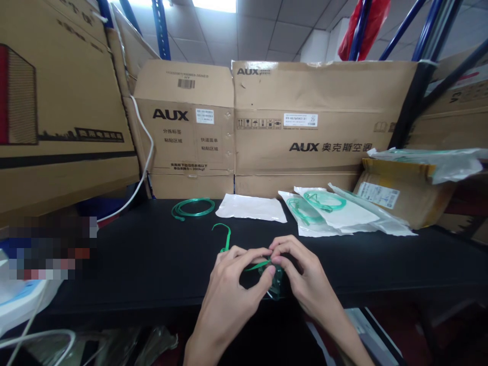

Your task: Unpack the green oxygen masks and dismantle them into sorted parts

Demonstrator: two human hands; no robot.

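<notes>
In the head view, both hands appear to be working a green strap (260,265) at a clear green piece (277,282) by the tabletop's (152,269) near edge. The right hand (301,262) pinches the strap; the left hand (232,284) curls narrowly beside it, its grip unclear. The next move calls for steady fingertips.

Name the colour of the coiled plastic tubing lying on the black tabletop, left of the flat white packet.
Translucent green tubing, seen best in the head view.
</notes>
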